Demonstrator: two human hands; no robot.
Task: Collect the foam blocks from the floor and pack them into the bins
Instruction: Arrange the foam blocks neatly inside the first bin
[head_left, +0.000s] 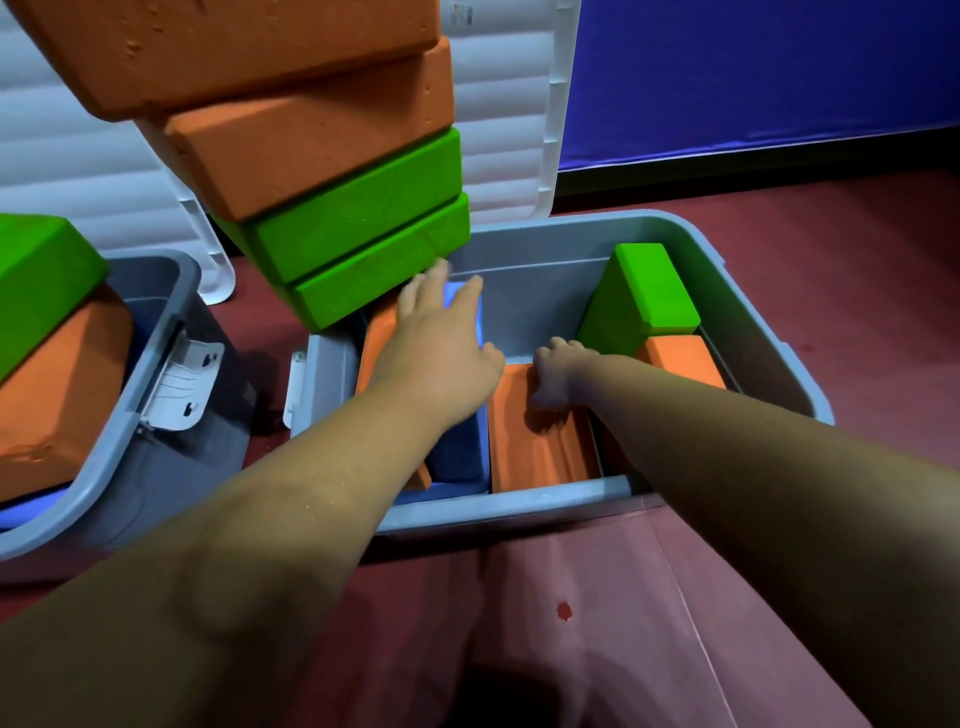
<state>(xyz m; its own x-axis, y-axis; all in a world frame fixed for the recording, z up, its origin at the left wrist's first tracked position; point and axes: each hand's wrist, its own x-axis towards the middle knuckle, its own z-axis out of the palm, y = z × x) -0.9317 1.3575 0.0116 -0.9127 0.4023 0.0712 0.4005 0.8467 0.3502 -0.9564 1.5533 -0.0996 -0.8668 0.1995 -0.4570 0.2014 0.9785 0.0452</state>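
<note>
Red floor (571, 623) lies nearest, and both forearms reach over it into the main bin (519, 501). The right hand (558, 374) is inside this bin at near centre. Its fingers curl over the far edge of the centre orange block (535, 447) and grip it. The left hand (441, 343) is farther in and to the left, with fingers straight and spread, holding nothing. It lies above the blue block (460, 457), fingertips at the corner of the bottom green block (374, 275) of the stack (332, 171); contact cannot be confirmed. The stack lies far-left of the left hand, which is the nearer hand to it. The stack is tilted: its top leans left and its base sits at the bin's left rim. Its support is not visible. Free space appears to lie at far centre of the main bin, right of the stack base. The stack holds two orange blocks and two green. The main bin holds three orange blocks (left, centre, right), one blue, and one tilted green block (649, 291) at far right. The left bin (88, 493) holds one green block, one orange and a blue strip beneath. Two white lids (509, 104) stand farthest.
</note>
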